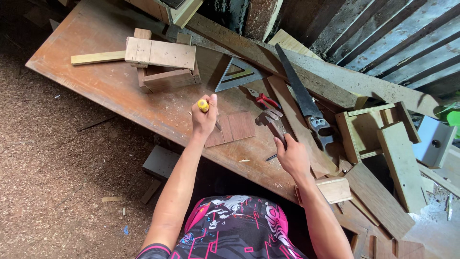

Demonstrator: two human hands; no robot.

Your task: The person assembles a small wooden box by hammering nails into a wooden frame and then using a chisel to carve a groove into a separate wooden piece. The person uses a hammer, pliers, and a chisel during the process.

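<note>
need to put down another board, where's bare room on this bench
The widest bare stretch of bench is the left end, between its front edge and the stacked wood blocks. A smaller patch lies between the blocks and the left hand. Right of the right hand, saw, pliers and offcuts crowd it.

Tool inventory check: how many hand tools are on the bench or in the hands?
5: yellow-handled chisel in the left hand, claw hammer in the right hand, red-handled pliers, grey triangular metal square, black-bladed handsaw. Clutter may hide more.
</note>
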